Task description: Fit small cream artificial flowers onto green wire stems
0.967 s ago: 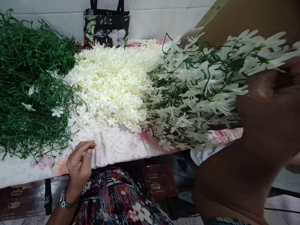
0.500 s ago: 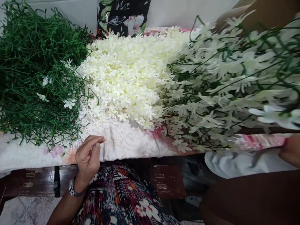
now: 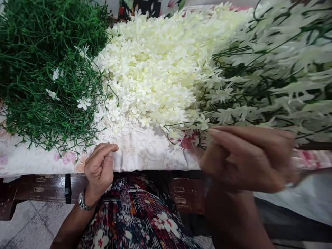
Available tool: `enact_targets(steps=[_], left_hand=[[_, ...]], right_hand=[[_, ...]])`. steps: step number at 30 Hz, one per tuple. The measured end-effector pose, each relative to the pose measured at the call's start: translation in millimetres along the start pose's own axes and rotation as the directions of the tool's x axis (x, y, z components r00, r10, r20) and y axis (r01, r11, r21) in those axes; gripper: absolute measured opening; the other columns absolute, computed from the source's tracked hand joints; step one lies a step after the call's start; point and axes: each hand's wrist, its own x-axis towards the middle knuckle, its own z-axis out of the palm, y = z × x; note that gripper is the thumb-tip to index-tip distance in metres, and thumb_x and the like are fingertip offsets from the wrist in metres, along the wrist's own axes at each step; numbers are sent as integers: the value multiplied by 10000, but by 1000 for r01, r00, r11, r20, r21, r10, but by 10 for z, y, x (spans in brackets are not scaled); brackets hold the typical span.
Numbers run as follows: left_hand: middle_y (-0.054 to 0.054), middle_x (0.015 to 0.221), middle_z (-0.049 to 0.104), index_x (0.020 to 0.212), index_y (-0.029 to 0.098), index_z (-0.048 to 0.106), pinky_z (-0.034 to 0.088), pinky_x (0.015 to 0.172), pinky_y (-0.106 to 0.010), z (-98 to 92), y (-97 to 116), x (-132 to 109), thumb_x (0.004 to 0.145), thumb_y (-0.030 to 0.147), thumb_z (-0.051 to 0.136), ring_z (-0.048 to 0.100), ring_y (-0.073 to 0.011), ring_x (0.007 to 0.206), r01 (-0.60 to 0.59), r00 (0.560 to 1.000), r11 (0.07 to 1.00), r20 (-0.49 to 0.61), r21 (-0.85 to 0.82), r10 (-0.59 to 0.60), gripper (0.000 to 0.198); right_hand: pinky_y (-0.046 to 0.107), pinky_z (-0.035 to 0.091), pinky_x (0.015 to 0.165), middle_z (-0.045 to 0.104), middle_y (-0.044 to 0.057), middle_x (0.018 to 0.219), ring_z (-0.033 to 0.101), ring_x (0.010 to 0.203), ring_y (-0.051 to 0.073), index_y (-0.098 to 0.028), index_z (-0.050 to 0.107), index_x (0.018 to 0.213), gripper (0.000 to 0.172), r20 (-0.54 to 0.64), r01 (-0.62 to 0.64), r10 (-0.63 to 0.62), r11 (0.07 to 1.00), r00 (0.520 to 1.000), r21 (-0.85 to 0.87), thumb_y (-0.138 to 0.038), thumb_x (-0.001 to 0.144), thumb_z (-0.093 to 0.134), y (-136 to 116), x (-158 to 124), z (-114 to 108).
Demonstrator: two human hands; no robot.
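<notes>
My left hand, with a metal watch at its wrist, is closed near the table's front edge, thumb pressed against the curled index finger. Whatever it may hold is hidden. My right hand, partly blurred, is closed in a pinch before the white flowers. A thin green flower stem with white petals runs leftward from its fingertips. Beyond both hands lies a heap of cream-white artificial flowers. To its left is a pile of bare green stems with a few white blossoms on it.
White flowers on green stems spread across the right side, close to the camera. A pale floral cloth covers the table. A black floral bag stands at the back. A dark wooden bench with a strap lies below the edge.
My right hand has come in from the right edge to the front of the flowers, with a thin stem now by its fingertips. My left hand stays closed in place. The view has tilted down slightly.
</notes>
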Motion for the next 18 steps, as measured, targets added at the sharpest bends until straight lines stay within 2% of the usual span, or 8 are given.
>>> enact_targets(steps=[2,4,6,9,14,18], left_hand=[[-41,792,623,928,160,619,492,671,-299,1,-4,-2,745,36,483,580,-146,763,-43,999,999,15,19,42,259],[-39,794,624,932,164,616,494,671,-301,13,-3,3,741,29,484,580,-148,765,-70,997,997,27,32,70,268],[-36,793,623,934,170,613,493,667,-296,32,4,12,735,22,488,580,-146,762,-88,995,995,40,45,86,277],[-34,786,620,928,171,612,489,655,-286,63,17,22,727,5,488,579,-139,749,-111,992,993,66,45,108,289],[-36,783,618,927,170,612,488,653,-289,77,11,11,731,9,478,576,-139,748,-119,991,992,73,43,116,286],[-36,778,618,930,170,607,486,659,-293,67,-5,3,734,19,478,576,-140,744,-130,989,990,83,50,125,279]], right_hand=[[271,456,618,629,37,734,566,654,137,-179,603,849,302,164,-14,18,1000,986,-25,-19,593,596,-79,-16,-18],[287,451,662,630,60,802,571,710,157,-161,576,907,305,306,-14,39,997,951,-82,-81,616,617,-106,-35,-31],[303,424,706,617,89,923,564,800,180,-152,544,991,333,389,-5,70,986,918,-167,-138,662,601,-91,-36,-27],[316,371,704,601,79,1007,535,845,195,-167,534,1018,289,478,50,102,955,872,-294,-176,729,541,-29,8,11],[311,317,626,619,2,703,494,686,171,-202,574,755,62,581,161,72,927,811,-340,-165,733,529,41,60,53],[304,339,616,612,10,689,494,682,167,-197,571,765,83,560,144,23,957,828,-253,-141,704,565,9,75,-18]])
